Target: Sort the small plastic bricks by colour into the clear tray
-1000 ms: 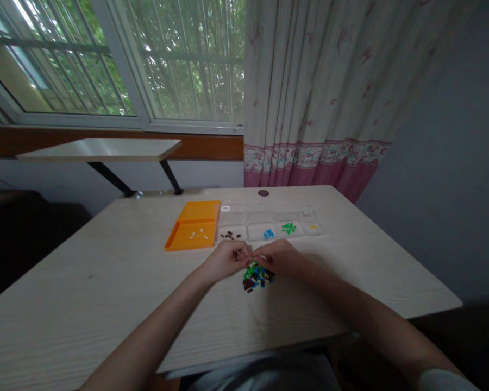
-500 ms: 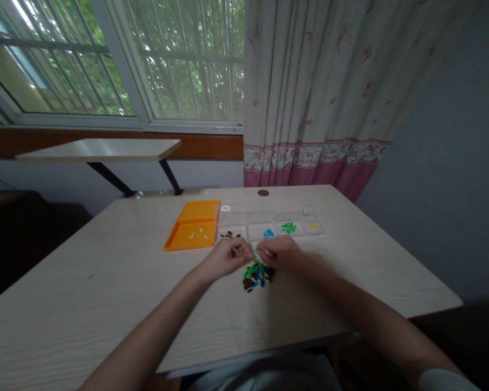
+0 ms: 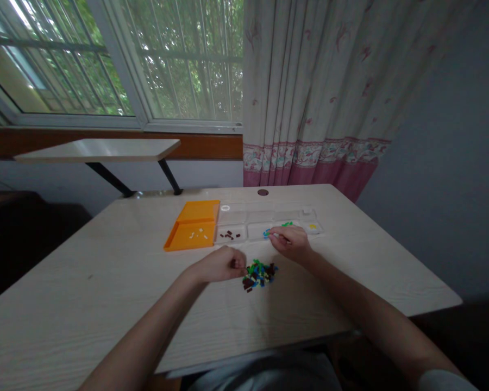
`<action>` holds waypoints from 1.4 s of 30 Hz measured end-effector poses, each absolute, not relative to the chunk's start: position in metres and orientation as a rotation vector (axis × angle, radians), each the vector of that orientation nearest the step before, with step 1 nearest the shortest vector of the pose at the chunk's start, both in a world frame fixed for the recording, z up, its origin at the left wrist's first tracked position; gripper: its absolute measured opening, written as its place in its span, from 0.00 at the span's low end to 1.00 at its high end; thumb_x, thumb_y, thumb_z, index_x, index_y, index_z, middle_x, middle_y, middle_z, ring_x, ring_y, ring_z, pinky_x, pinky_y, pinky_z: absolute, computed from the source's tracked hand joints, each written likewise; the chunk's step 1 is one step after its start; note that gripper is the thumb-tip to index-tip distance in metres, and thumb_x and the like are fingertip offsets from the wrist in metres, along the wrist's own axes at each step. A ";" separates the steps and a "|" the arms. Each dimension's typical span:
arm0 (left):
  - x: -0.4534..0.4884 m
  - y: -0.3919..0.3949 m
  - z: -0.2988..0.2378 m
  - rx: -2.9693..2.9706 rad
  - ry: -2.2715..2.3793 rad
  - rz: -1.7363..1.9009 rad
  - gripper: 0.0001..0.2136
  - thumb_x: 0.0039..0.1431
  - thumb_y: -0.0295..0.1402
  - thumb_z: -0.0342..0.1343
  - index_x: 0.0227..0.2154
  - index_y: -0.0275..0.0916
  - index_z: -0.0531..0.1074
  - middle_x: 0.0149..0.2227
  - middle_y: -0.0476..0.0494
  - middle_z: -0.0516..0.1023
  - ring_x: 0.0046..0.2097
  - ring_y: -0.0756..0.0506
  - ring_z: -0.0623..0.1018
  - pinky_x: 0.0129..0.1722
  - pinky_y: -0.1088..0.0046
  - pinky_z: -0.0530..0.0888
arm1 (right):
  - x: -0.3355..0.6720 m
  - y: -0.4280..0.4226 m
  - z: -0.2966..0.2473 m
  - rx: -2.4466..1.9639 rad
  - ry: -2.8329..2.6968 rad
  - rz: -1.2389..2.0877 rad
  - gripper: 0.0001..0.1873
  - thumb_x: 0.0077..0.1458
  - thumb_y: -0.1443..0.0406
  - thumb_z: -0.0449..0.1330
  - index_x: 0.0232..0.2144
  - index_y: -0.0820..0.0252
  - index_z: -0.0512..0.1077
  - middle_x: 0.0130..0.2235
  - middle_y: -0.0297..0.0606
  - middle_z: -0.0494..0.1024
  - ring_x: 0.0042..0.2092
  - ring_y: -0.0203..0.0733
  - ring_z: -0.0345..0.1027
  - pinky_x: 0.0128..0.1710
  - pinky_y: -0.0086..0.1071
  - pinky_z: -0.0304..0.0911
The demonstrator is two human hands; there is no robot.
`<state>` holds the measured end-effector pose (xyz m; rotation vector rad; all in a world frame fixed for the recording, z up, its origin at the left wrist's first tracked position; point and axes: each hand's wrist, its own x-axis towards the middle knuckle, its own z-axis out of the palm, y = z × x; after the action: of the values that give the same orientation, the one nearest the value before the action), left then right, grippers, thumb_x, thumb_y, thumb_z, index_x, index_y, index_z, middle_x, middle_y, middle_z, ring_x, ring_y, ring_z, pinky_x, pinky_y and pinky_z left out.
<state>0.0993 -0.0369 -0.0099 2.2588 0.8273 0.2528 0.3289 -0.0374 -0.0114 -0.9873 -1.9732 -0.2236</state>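
Note:
A heap of small toy building bricks [image 3: 261,274] in green, brown, blue and pale yellow lies on the table in front of me. My left hand [image 3: 220,264] rests at the heap's left edge, fingers curled together; whatever they pinch is hidden. Over the front row of a clear compartment tray [image 3: 252,232], my right hand [image 3: 291,243] is closed, with a bit of green at its fingertips beside the blue bricks [image 3: 265,234]. Green bricks [image 3: 287,223] show partly behind that hand. Brown bricks [image 3: 230,235] sit in the left compartment, yellow ones [image 3: 313,226] in the right.
Left of the tray, an open orange case [image 3: 190,228] holds several white pieces [image 3: 198,234]. A white ring [image 3: 225,208] lies at the tray's back left. A raised shelf [image 3: 101,149] stands at the table's back left, and a round hole [image 3: 263,192] is near the back edge.
My hands have parted from above the heap. The right has moved up and right over the tray with the green bit; the left has dropped to the heap's left edge.

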 end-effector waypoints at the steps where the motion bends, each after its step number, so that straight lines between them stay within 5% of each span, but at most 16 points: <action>1: 0.099 -0.037 -0.010 2.260 0.825 0.255 0.07 0.48 0.31 0.52 0.21 0.33 0.69 0.20 0.51 0.66 0.23 0.54 0.63 0.22 0.82 0.60 | 0.329 -0.037 -0.011 -0.983 -1.970 -0.233 0.13 0.54 0.60 0.51 0.28 0.57 0.74 0.14 0.28 0.64 0.19 0.30 0.59 0.25 0.23 0.56; 13: 0.099 -0.034 -0.009 2.222 0.886 0.350 0.06 0.45 0.26 0.49 0.22 0.33 0.71 0.21 0.50 0.70 0.24 0.54 0.65 0.24 0.82 0.61 | 0.393 0.001 -0.003 -1.478 -2.248 -0.065 0.11 0.54 0.61 0.53 0.34 0.57 0.74 0.24 0.32 0.74 0.26 0.34 0.65 0.26 0.25 0.53; 25: 0.109 -0.030 -0.014 1.922 1.016 0.664 0.15 0.52 0.40 0.52 0.27 0.30 0.74 0.16 0.52 0.62 0.20 0.55 0.57 0.18 0.81 0.53 | 0.390 0.004 -0.011 -1.442 -2.332 0.044 0.12 0.56 0.65 0.51 0.37 0.57 0.74 0.38 0.37 0.77 0.39 0.40 0.69 0.37 0.29 0.60; 42: 0.117 -0.033 -0.017 1.929 1.063 0.793 0.14 0.51 0.39 0.52 0.26 0.31 0.73 0.20 0.49 0.69 0.23 0.53 0.64 0.23 0.79 0.59 | 0.312 -0.044 -0.024 -0.961 -2.343 -0.090 0.10 0.53 0.59 0.55 0.34 0.56 0.73 0.25 0.32 0.75 0.26 0.32 0.65 0.28 0.24 0.54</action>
<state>0.1173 -0.0330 -0.0174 1.9291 1.0627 0.7930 0.3119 -0.0439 -0.0242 -0.9607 -2.3425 -0.0903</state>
